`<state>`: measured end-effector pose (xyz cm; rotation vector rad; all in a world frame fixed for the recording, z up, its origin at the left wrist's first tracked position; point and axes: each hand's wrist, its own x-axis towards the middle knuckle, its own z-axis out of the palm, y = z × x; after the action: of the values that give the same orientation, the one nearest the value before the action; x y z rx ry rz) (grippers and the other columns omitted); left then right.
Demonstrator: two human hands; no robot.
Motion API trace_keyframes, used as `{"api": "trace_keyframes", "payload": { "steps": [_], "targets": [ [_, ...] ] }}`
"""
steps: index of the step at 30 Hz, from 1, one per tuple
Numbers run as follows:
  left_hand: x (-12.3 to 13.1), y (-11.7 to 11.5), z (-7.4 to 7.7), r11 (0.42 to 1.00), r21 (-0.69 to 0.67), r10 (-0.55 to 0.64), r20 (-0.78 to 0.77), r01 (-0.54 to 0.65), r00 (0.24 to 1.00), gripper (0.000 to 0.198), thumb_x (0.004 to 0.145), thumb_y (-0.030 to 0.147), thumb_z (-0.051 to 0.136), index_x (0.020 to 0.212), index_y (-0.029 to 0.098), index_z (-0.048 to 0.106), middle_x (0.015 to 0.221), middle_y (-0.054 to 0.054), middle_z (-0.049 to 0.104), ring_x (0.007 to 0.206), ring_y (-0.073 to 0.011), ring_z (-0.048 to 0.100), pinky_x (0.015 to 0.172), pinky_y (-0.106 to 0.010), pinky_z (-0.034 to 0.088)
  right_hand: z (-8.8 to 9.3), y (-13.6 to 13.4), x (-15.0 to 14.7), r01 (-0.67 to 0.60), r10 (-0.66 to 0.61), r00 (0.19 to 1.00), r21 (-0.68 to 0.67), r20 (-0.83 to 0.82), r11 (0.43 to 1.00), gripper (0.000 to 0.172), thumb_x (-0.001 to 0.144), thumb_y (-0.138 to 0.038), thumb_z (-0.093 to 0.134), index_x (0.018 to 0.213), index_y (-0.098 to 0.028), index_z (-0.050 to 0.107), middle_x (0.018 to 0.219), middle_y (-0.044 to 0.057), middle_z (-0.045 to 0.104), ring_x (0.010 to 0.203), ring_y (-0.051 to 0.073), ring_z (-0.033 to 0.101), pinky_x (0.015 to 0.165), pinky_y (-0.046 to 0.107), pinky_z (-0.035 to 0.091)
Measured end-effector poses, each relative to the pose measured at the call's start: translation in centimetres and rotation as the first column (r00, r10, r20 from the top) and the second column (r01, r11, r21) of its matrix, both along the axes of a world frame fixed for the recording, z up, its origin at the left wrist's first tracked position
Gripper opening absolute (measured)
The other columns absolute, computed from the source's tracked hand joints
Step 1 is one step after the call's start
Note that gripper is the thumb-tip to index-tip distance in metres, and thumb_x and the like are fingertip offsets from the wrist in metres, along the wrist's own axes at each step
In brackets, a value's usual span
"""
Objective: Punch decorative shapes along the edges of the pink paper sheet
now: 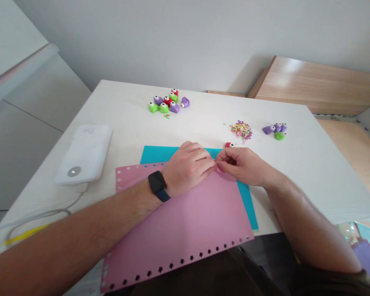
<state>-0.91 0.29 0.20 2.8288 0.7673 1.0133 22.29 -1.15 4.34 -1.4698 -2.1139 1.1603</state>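
Note:
A pink sheet of paper [185, 218], with rows of small cut-out shapes along its left, bottom and part of its top edges, lies over a turquoise sheet [152, 154] and overhangs the table's front. My left hand [189, 168] lies across the pink sheet's top edge, its fingers closed at the upper right part. Beside it, my right hand [242, 164] pinches the same edge, with the fingertips of both hands meeting. Just beyond my right hand sits a red craft punch [230, 145] with a white eye, partly hidden by the hand.
Several green, red and purple craft punches [167, 100] stand at the back; more purple and green punches [276, 129] are at the right. A pile of coloured paper bits [241, 130] lies between them. A white power bank [84, 152] with a cable [77, 199] is at left.

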Motion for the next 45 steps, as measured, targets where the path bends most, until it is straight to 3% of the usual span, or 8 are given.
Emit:
{"api": "trace_keyframes", "payload": {
  "steps": [9,21,30,35,39,45],
  "targets": [
    [0.1,0.0,-0.2,0.999,0.038,-0.026,-0.033,0.027,0.999,0.023,0.106,0.024,0.061,0.088,0.020,0.074,0.091,-0.003,0.075,0.088,-0.0189,0.061,0.085,-0.037,0.045,0.0,0.0,-0.1,-0.007,0.007,1.000,0.014,-0.011,1.000,0.014,0.094,-0.030,0.065,0.085,-0.020,0.068,0.070,-0.004,0.061,0.062,0.011,0.049,0.059,0.026,0.038],
    [0.2,0.0,0.2,0.999,-0.033,-0.032,-0.095,0.029,0.995,0.024,0.107,0.026,0.058,0.092,0.019,0.075,0.095,-0.004,0.076,0.091,-0.0199,0.062,0.086,-0.038,0.044,0.3,0.0,0.0,-0.017,0.011,0.997,0.091,0.072,0.996,0.010,0.092,-0.023,0.063,0.084,-0.020,0.068,0.069,-0.005,0.063,0.062,0.011,0.052,0.060,0.025,0.039],
    [-0.1,0.0,0.5,0.978,-0.203,-0.061,-0.081,0.044,0.995,0.018,0.109,0.026,0.054,0.103,0.021,0.069,0.118,-0.005,0.077,0.107,-0.0220,0.065,0.098,-0.040,0.044,0.3,0.4,0.2,0.070,-0.096,0.984,0.177,0.147,0.982,0.013,0.094,-0.027,0.063,0.084,-0.021,0.069,0.069,-0.003,0.065,0.061,0.012,0.052,0.061,0.027,0.038],
    [-0.4,-0.2,1.0,0.956,-0.287,-0.077,-0.061,0.056,0.995,0.018,0.110,0.028,0.051,0.106,0.021,0.066,0.109,-0.004,0.077,0.105,-0.0219,0.066,0.098,-0.040,0.044,-0.2,0.6,0.2,0.047,-0.108,0.964,0.242,0.244,0.969,0.013,0.093,-0.024,0.063,0.085,-0.021,0.072,0.071,-0.001,0.070,0.063,0.014,0.057,0.064,0.028,0.038],
    [-0.7,-0.1,1.0,0.945,-0.325,-0.047,-0.051,0.028,0.998,0.017,0.105,0.020,0.056,0.119,0.019,0.066,0.108,-0.006,0.075,0.101,-0.0225,0.065,0.096,-0.040,0.046,-0.6,0.6,0.3,0.000,-0.091,0.945,0.279,0.314,0.960,0.017,0.096,-0.023,0.062,0.091,-0.021,0.078,0.076,0.001,0.075,0.064,0.015,0.060,0.066,0.029,0.040],
    [-1.4,0.3,0.4,0.947,-0.319,-0.063,-0.048,0.045,0.997,0.022,0.093,0.009,0.060,0.106,0.022,0.073,0.116,-0.006,0.075,0.110,-0.0243,0.064,0.101,-0.042,0.045,-0.6,0.5,0.4,-0.042,-0.057,0.948,0.302,0.312,0.952,0.021,0.097,-0.023,0.062,0.101,-0.024,0.083,0.088,0.002,0.081,0.071,0.016,0.067,0.071,0.029,0.045]
  ]
}}
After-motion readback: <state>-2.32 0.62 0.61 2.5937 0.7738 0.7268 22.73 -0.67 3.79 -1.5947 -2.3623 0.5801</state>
